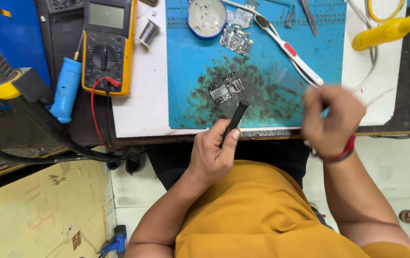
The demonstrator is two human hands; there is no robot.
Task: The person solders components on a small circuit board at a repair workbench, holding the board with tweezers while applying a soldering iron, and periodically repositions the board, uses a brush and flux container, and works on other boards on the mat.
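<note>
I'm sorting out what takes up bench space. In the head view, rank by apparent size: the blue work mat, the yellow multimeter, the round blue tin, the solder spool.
Largest to smallest, as they look:
1. blue work mat
2. yellow multimeter
3. round blue tin, cut by the top edge
4. solder spool
All lie on the same bench, so nearness hardly skews it.

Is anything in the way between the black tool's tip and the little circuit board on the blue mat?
Nothing visible. The left hand holds the black tool, its tip just right of the small circuit board, with only stained blue mat between.
</note>
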